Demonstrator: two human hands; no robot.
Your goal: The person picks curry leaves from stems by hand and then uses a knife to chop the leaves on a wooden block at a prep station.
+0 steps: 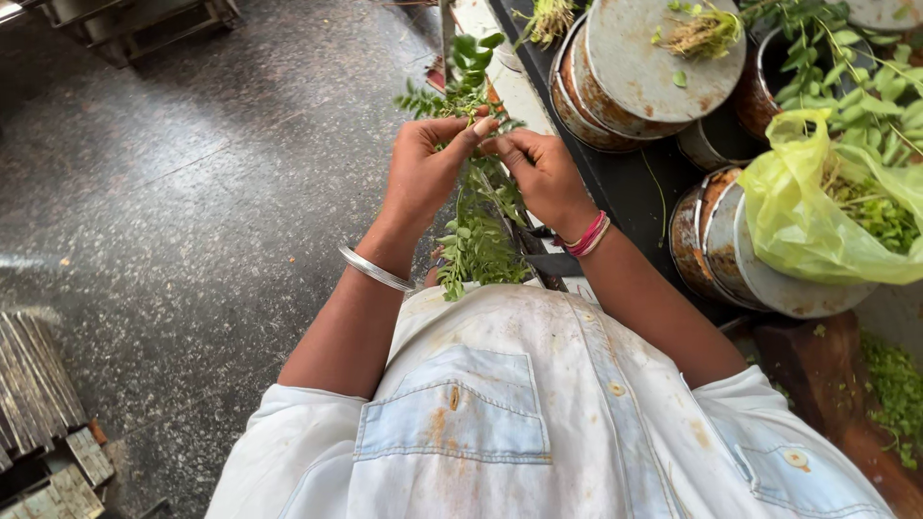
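Head view, looking straight down. I see both hands raised in front of the chest, fingertips meeting on a sprig of green leaves. Left hand: fingers pinched on the stem near the top, thumb pressed against it; silver bangle at the wrist. Right hand: fingers curled and closed on the same stem, just beside the left fingertips; pink and red bangles at the wrist. The sprig runs between the two hands, its tip sticking up above them and its lower leaves hanging down to the pale stained shirt. To the right, well apart from the hands, I note round rusty metal tins on a dark shelf, a yellow-green plastic bag holding more leaves, and loose leafy stalks above it. Speckled dark floor to the left.
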